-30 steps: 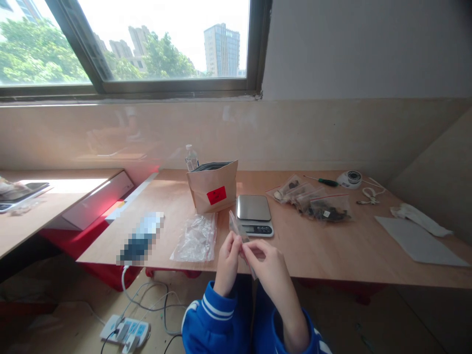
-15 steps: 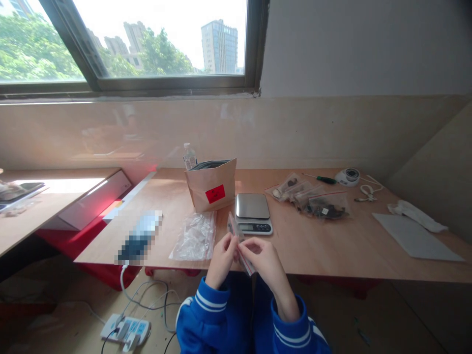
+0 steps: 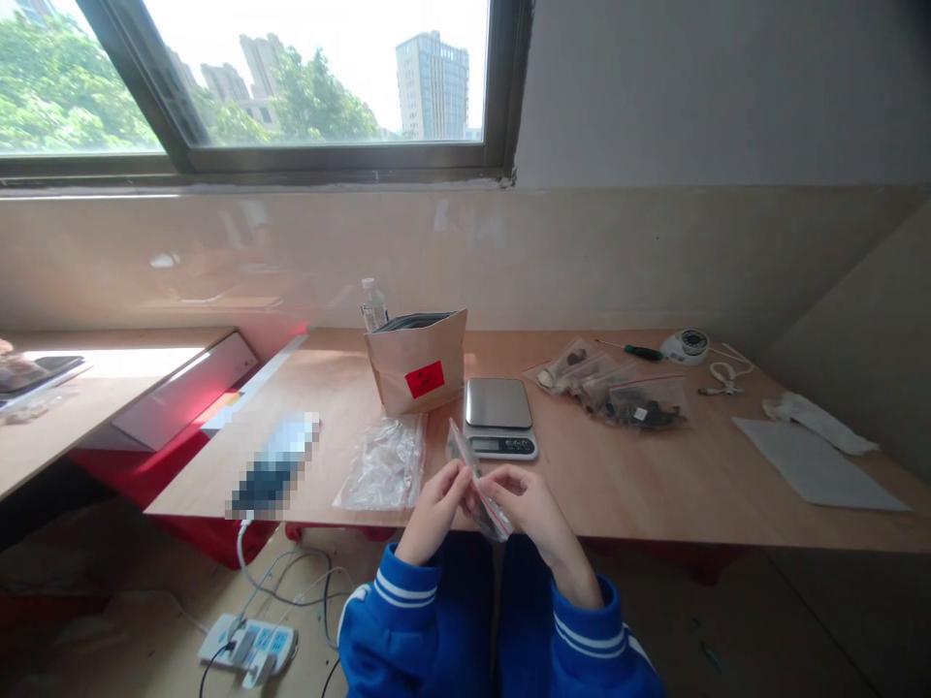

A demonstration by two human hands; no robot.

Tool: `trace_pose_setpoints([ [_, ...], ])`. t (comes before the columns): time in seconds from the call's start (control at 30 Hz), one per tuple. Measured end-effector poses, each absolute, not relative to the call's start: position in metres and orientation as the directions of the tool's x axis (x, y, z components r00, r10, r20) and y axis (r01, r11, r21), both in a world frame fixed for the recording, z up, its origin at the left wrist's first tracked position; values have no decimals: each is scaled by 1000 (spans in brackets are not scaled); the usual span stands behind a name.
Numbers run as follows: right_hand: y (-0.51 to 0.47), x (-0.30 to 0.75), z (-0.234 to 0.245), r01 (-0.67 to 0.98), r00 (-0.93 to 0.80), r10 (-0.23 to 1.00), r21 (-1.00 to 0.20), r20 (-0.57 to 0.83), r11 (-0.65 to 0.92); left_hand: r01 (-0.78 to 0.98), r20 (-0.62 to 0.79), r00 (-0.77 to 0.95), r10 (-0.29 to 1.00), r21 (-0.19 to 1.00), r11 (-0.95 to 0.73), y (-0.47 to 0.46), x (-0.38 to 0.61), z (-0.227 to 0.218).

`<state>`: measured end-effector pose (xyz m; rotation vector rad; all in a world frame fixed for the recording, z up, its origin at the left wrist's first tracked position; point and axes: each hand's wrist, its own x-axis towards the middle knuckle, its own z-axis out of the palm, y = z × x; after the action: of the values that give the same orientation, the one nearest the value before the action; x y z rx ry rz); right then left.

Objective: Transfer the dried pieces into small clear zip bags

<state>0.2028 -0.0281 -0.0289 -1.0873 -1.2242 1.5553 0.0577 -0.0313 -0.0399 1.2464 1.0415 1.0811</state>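
Observation:
Both hands pinch a small clear zip bag [image 3: 476, 480] with a red seal line, held over the near edge of the wooden table [image 3: 640, 485]. My left hand [image 3: 434, 506] grips its left side, my right hand [image 3: 525, 504] its right side, fingers closed on the plastic. Just behind the bag sits a small digital scale [image 3: 499, 417] with a steel plate. A flat pile of empty clear bags [image 3: 383, 463] lies left of my hands. A brown paper pouch [image 3: 420, 370] with a red label stands open behind them.
Several filled zip bags [image 3: 618, 390] lie at the back right, with a green screwdriver [image 3: 631, 351], a round white device [image 3: 684, 345] and a white cable [image 3: 720, 374]. Paper sheets [image 3: 815, 465] lie far right. A water bottle [image 3: 373, 307] stands behind the pouch. A power strip [image 3: 245, 645] lies on the floor.
The hands and the zip bag have stayed near the table edge, shifting slightly; the bag now tilts more open toward the right. The view has dipped a little.

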Motion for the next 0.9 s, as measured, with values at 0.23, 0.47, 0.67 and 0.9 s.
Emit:
trace_pose_setpoints([
  [0.23, -30, 197, -32, -202, -294, 952, -967, -89, -153, -76, 9, 198, 980, 997, 6, -34, 55, -36],
  [0.47, -27, 194, -32, -193, -226, 971, -974, -72, -117, -74, 19, 205, 979, 997, -4, -35, 55, -39],
  [0.67, -28, 191, -32, -191, -186, 981, -977, -62, -97, -25, 18, 189, 982, 1000, -13, -35, 56, -38],
  [0.9, -29, 188, -34, -136, -166, 984, -987, -63, -86, 34, 22, 179, 984, 999, -28, -34, 55, -45],
])
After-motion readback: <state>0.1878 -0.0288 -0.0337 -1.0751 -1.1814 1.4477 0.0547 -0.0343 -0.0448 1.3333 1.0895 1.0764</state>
